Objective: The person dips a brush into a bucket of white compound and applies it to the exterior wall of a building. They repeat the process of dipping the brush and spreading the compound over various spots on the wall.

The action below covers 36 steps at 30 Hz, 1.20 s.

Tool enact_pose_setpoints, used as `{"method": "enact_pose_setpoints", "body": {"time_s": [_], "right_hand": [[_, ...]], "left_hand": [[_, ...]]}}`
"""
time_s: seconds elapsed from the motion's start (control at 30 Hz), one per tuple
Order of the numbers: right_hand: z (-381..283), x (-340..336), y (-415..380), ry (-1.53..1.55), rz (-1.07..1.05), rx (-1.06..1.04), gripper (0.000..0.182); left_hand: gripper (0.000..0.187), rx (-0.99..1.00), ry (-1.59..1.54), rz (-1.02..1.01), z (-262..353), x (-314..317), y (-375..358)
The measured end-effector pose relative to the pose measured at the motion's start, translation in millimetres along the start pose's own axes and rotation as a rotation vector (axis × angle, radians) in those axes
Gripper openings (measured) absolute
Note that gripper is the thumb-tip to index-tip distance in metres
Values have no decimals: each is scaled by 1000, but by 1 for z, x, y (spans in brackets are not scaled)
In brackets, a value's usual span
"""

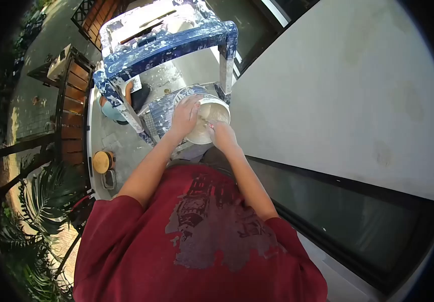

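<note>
A white bucket (220, 101) with a pale, creamy paste (214, 110) inside is in front of my body, at a step of the paint-spattered blue ladder (166, 48). My left hand (185, 117) holds the bucket's left rim. My right hand (223, 135) is closed at the bucket's near right side, around a small tool (209, 124) with a bit of red showing. The tool reaches into the paste; its kind is mostly hidden by my fingers.
Flat-bladed tools (141, 33) lie on the ladder's smeared top. A pale wall (338, 95) rises on the right, above a dark-framed window (338, 201). Below left, a person (110, 111) is near the floor, and a round yellowish container (101, 162) stands by the railing (73, 116).
</note>
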State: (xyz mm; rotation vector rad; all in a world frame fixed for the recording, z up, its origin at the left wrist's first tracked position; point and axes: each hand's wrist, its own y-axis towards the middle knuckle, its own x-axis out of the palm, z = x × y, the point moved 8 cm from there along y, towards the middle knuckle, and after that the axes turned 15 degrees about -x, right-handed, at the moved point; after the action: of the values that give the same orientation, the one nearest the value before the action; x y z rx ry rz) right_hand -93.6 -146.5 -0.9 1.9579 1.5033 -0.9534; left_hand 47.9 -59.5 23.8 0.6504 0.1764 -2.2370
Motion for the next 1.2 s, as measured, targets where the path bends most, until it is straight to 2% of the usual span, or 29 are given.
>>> {"method": "enact_pose_setpoints", "body": {"time_s": [0.1, 0.17, 0.27, 0.4, 0.5, 0.57, 0.7, 0.77, 0.8, 0.87, 1.1, 1.2], "right_hand": [[7, 0, -3, -18, 22, 11, 33], [3, 5, -13, -62, -115, 17, 32], [-18, -17, -17, -97, -80, 40, 32], [-12, -16, -22, -43, -103, 98, 35], [4, -17, -29, 40, 5, 139, 33], [15, -20, -32, 264, 235, 72, 30], [33, -14, -41, 451, 361, 69, 28], [45, -10, -53, 739, 439, 316, 35], [44, -8, -55, 743, 435, 317, 35], [50, -9, -63, 927, 622, 387, 33], [49, -20, -73, 1007, 674, 434, 28], [53, -27, -69, 1019, 717, 436, 27]], "left_hand": [[33, 29, 3, 34, 1, -4, 3], [33, 21, -13, 25, 0, -4, 3], [32, 19, -38, 11, 1, -4, 7], [33, 20, -14, 17, 2, -6, 7], [33, 28, -14, 2, 2, -5, 9], [33, 22, 4, -4, 1, -5, 10], [34, 18, 58, 17, 6, -7, 9], [34, 14, 65, 14, 8, -7, 9], [34, 9, 69, 14, 8, -7, 8], [33, 9, 71, 23, 9, -7, 7], [34, 44, 107, 34, 10, -6, 6], [34, -8, 129, -15, 7, -5, 6]]}}
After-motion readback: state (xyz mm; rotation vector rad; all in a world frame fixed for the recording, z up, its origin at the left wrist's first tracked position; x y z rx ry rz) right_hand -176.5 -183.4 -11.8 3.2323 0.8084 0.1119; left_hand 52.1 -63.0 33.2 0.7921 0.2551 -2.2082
